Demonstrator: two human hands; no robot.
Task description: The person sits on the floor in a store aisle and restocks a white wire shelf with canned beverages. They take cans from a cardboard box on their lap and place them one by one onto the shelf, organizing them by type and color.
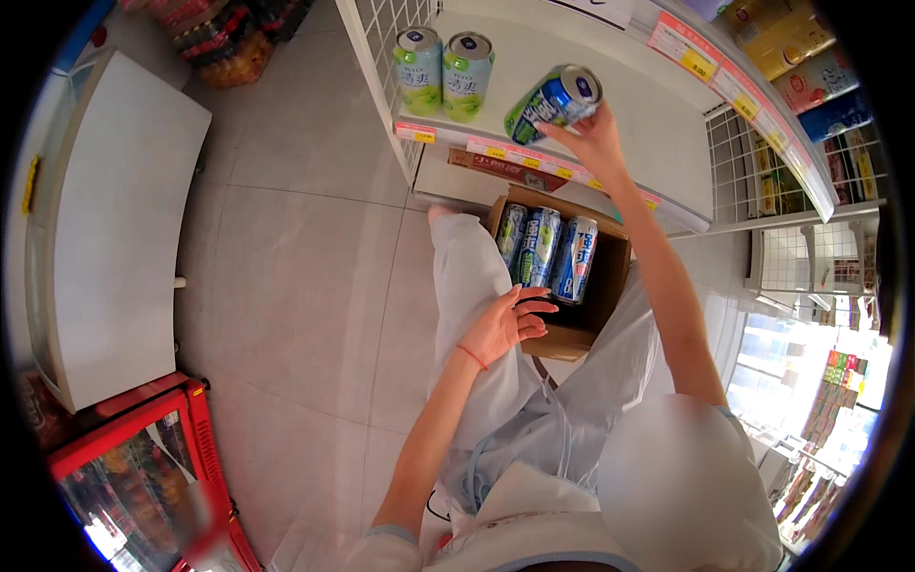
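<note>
My right hand (pixel 590 145) grips a blue and green drink can (pixel 554 104), tilted over the white shelf (pixel 636 121). Two pale green and blue RIO cans (pixel 419 71) stand upright side by side at the shelf's left end. Between my knees sits an open cardboard box (pixel 611 282). Inside it are a blue and white can (pixel 575 259), a blue and green can (pixel 540 247) and another green can (pixel 511 232) at the left. With its fingers apart, my left hand (pixel 504 325) hovers by the box's near left edge and holds nothing.
Price tags line the shelf's front edge (pixel 525 159). A red carton (pixel 504 169) lies on the low shelf beneath. Wire grid panels (pixel 743 161) bound the shelf. Left are a white cabinet (pixel 125 222) and a red glass-fronted cooler (pixel 136 486). Wrapped drink bottles (pixel 214 43) stand at the upper left.
</note>
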